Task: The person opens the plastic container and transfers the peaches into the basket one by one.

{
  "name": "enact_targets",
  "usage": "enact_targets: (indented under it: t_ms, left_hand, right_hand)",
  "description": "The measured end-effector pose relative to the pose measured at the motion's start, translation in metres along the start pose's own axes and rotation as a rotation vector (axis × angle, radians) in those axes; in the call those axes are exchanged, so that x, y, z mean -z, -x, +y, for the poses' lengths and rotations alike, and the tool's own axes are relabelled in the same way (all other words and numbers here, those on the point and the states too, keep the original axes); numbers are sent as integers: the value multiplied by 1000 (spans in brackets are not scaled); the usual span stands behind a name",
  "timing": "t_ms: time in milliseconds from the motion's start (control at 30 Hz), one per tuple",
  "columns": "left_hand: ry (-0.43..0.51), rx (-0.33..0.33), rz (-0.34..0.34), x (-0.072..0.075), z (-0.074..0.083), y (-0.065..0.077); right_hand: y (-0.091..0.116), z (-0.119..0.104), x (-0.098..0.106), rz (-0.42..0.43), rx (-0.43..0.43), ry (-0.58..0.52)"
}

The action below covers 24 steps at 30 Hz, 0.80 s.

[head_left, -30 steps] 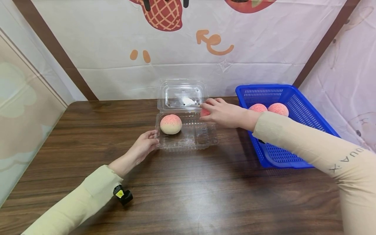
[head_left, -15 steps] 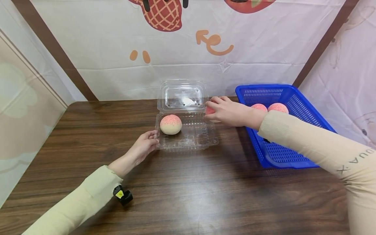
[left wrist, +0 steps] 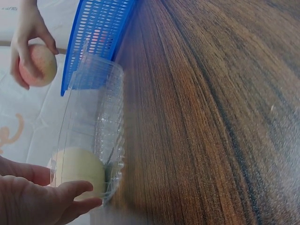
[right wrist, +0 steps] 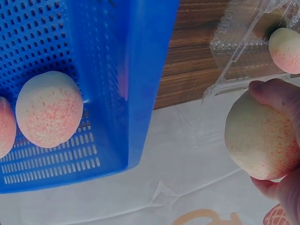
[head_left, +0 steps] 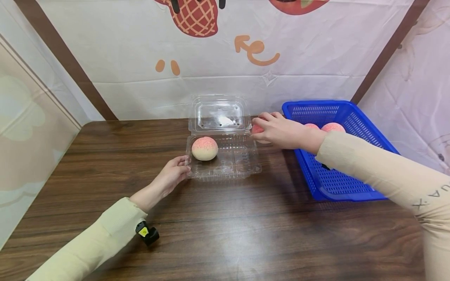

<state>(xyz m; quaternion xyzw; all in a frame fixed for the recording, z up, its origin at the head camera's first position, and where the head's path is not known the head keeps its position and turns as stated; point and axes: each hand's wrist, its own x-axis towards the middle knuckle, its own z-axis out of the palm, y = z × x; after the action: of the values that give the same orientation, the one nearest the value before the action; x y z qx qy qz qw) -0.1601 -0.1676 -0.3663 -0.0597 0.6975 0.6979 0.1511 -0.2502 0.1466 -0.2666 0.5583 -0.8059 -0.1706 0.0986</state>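
the left hand (head_left: pixel 172 173) pinches the near left edge of an open clear plastic container (head_left: pixel 242 162) on the wooden table (head_left: pixel 225 226), its lid (head_left: pixel 218 111) raised on the far side and one pink-and-cream peach (head_left: pixel 204 149) sitting in its left part. the right hand (head_left: pixel 283 130) grasps a second peach (right wrist: pixel 255 136) between thumb and curled fingers, above the table and just right of the container's far right corner, while two more peaches (head_left: pixel 333 128) lie in the blue basket (head_left: pixel 337 187) farther right.
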Motion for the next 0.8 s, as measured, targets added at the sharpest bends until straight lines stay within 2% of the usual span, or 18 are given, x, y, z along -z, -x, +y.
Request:
enact_targets:
  t_ms: [400, 800]
  left_hand:
    - [5, -7, -3, 0, -1, 0]
    - [-5, -3, -4, 1, 0, 0]
  right_hand:
    - [11, 8, -5, 73, -40, -63]
    - [19, 14, -5, 126, -40, -43]
